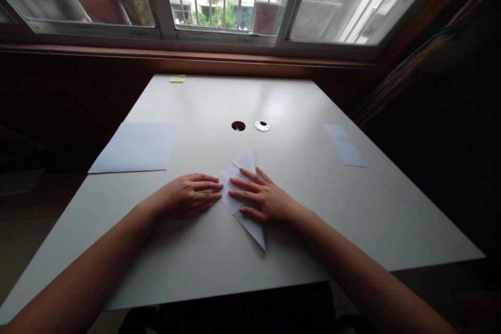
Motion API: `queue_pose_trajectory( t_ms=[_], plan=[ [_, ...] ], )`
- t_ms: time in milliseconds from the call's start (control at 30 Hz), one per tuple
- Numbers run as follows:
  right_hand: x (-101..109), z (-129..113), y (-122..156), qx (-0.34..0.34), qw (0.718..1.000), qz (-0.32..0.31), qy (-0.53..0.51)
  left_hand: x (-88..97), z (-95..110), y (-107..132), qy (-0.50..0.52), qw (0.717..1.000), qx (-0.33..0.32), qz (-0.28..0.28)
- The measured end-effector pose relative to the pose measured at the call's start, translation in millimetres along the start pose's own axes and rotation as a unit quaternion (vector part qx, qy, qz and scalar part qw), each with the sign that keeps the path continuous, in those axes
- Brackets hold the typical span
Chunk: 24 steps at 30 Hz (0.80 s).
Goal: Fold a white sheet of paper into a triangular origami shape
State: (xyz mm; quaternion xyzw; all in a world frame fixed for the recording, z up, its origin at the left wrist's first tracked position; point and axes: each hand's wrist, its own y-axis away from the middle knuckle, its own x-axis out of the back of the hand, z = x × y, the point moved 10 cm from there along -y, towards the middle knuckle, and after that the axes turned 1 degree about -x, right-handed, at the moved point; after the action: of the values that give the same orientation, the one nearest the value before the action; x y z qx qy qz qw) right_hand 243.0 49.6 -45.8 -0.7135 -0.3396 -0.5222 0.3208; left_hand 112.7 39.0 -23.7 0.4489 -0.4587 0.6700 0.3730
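A folded sheet of white paper point(250, 225) lies on the white table in front of me, with one point toward the window and another toward me. My right hand point(260, 195) rests flat on it, fingers spread and pointing left. At the paper's left edge is my left hand point(195, 193), its fingertips touching or very near the fold. Those fingers are stretched out and slightly bent, and nothing shows in their grip. Part of the paper is hidden under my right hand.
A stack of white paper point(136, 146) lies at the table's left edge. A narrow paper strip point(346, 145) is on the right. Behind the folded sheet are a round hole point(238, 126) and a ring-shaped cover point(262, 126). Yellow sticky notes point(177, 79) sit at the far edge.
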Motion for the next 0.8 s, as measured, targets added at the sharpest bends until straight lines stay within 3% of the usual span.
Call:
queue_pose_trajectory(
  t_ms=[400,800],
  plan=[
    [2,-12,17,0.012,1.0,-0.013,-0.012,5.0,-3,1,0.023,0.999,0.011,0.035],
    [7,-28,52,0.026,0.999,-0.03,-0.019,3.9,-2,2,0.02,0.999,0.014,0.048]
  ],
)
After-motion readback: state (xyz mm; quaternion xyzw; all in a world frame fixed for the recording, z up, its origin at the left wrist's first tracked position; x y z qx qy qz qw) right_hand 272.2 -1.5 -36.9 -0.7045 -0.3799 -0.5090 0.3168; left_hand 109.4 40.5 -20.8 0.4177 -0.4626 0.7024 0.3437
